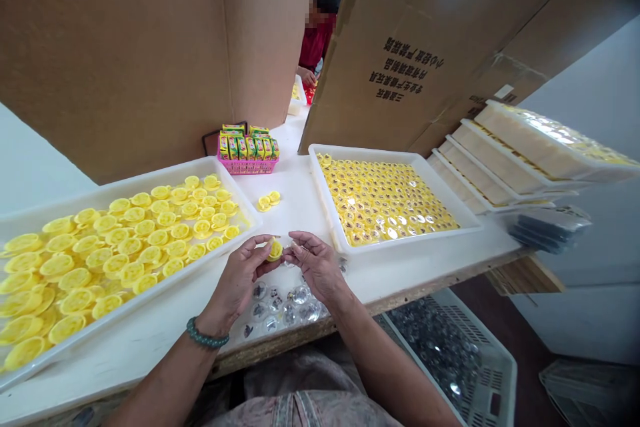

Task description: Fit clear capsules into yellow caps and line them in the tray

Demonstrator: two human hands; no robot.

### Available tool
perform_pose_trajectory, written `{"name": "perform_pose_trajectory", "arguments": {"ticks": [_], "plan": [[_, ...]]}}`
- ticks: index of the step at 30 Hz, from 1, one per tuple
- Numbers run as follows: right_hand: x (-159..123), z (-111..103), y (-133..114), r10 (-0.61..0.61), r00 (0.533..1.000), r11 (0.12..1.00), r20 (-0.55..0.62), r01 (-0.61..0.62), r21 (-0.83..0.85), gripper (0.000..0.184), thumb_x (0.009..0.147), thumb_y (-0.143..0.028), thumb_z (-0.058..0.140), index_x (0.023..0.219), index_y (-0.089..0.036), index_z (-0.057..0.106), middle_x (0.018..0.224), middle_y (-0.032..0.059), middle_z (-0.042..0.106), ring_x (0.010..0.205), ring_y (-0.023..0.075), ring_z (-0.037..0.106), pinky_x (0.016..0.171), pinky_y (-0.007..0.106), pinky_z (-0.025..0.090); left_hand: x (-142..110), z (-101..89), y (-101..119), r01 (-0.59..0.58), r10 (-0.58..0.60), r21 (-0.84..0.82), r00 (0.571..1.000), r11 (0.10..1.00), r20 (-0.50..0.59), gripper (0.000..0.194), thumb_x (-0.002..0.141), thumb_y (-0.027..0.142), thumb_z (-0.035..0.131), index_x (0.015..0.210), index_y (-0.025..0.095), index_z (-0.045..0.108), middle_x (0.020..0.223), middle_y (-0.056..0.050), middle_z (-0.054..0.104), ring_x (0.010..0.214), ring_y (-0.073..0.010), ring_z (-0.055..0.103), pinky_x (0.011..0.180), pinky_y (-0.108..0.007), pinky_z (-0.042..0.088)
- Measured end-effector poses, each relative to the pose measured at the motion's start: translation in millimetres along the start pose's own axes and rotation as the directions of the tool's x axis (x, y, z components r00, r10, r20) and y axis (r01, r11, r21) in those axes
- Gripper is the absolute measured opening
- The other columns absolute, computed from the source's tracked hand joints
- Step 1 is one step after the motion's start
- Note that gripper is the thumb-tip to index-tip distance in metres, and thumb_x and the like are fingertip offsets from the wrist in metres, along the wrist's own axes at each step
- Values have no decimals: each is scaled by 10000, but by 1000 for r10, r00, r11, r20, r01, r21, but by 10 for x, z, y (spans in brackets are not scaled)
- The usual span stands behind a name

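Note:
Above the near edge of the table my left hand (243,278), with a green beaded bracelet at the wrist, grips a small round yellow plastic piece (275,251) between thumb and fingers. Close beside it on the right, my right hand (320,269) is closed in a pinch; a small clear bit seems to lie at its fingertips, too small to name. Below both hands, several clear round plastic covers (276,303) with dark spots lie on the white tabletop. Two loose yellow pieces (269,201) lie just beyond the hands.
Left, a white tray (250,210) holds many yellow pieces; right, another tray (326,213) holds rows of covered ones. A pink basket (249,167) of small boxes stands behind. Filled trays (525,153) are stacked right. Cardboard sheets (165,47) wall the back. A crate (500,373) stands below.

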State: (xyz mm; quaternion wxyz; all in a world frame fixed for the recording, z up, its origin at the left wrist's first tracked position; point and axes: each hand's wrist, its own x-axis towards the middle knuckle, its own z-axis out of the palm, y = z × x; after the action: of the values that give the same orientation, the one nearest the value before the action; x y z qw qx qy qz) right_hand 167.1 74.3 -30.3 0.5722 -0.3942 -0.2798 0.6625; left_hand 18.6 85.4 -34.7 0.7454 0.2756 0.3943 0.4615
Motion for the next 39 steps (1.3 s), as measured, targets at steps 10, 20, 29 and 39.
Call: {"name": "perform_pose_trajectory", "arguments": {"ticks": [10,20,29,39], "plan": [[39,54,55,-74,982,949,-171,16,-315,196,660,-304,709,825,-203,741,741,10,679,645,120,516,663,265,412,28,57,-86,-41,42,19,997,999,-63,359,760,331,657,1078,164,647,1146,-76,643,1051,-211,585,947,-350,463],[95,117,56,-142,973,886,-183,42,-461,160,645,-294,693,771,-216,754,694,10,667,620,128,514,614,261,420,40,21,-187,-135,160,242,983,961,-86,387,787,396,612,1130,219,635,1207,-32,624,1046,-232,600,945,-388,480],[34,172,-71,-104,982,938,-156,44,-344,109,650,-264,703,722,-193,743,640,5,664,584,121,506,595,257,404,-45,104,-90,-195,203,230,979,954,-13,348,788,394,613,1075,202,652,1142,-42,646,974,-215,623,898,-356,507],[-54,326,56,-158,946,982,-282,120,-148,87,663,-227,705,732,-176,719,678,2,666,613,109,532,628,248,437,-82,141,-104,-267,284,266,958,926,-29,300,837,356,559,1079,189,619,1155,-51,629,1043,-220,582,893,-353,506]]}}
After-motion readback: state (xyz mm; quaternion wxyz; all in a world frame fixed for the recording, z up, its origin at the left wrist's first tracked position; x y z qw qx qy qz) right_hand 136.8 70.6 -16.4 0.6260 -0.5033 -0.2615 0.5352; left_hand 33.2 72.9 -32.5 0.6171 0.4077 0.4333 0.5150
